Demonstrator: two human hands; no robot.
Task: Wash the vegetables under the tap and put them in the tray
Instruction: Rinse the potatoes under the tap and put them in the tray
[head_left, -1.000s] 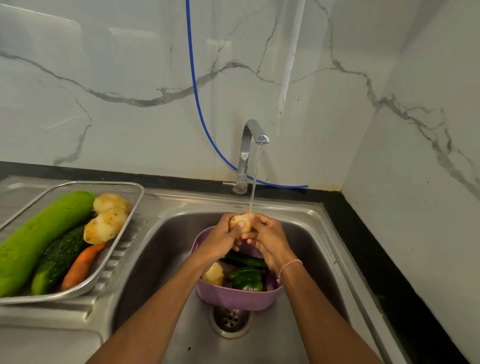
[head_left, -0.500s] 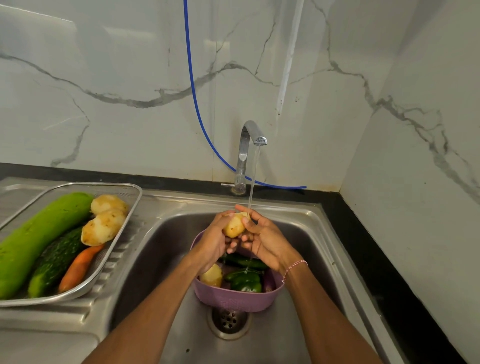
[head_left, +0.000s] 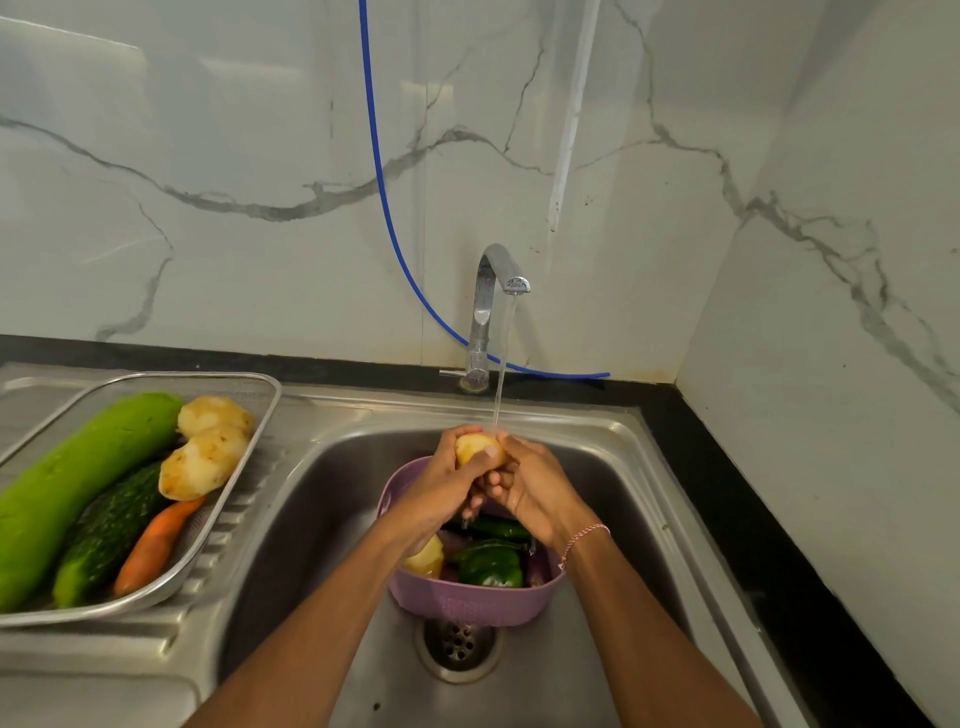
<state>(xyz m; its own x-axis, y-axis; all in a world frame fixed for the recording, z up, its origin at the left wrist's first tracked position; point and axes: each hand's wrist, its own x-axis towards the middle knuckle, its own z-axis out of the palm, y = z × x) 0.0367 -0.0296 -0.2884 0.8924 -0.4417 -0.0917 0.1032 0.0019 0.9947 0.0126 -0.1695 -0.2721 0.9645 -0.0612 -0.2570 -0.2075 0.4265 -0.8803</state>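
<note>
Fingers (head_left: 480, 457) of both hands are wrapped round one potato (head_left: 475, 447), and it sits right under the stream from the tap (head_left: 493, 306). The left hand (head_left: 441, 488) cups it from below and the side, thumb across the front; the right hand (head_left: 535, 488) presses in from the other side, its fingers curled under. So both hands are clenched on that one potato, held above the back rim of the purple basket (head_left: 467, 603) that stands in the sink (head_left: 322, 493).

Now the risk, as I read it: a wet, smooth potato squeezed between two wet palms can shoot out. If it pops loose it would likely drop into the basket among the unwashed ones, where another potato (head_left: 426, 558), a green pepper (head_left: 491, 566) and a cucumber (head_left: 493, 527) lie, and it would need another rinse. Or it could bounce off the rim into the basin near the drain (head_left: 457, 644).

Next worry is the carry. The metal tray (head_left: 249, 395) sits well to the left on the draining board, already holding a big green gourd (head_left: 78, 483), a bitter gourd (head_left: 104, 535), a carrot (head_left: 156, 540) and two potatoes (head_left: 205, 447). The free space looks tight, mostly near the right edge, so a potato set down carelessly could roll off the pile, over the low rim and down towards the sink. One-handed carrying with dripping fingers would make that slip more likely.

Water striking the potato's rounded top could also splash past the sink edge.
</note>
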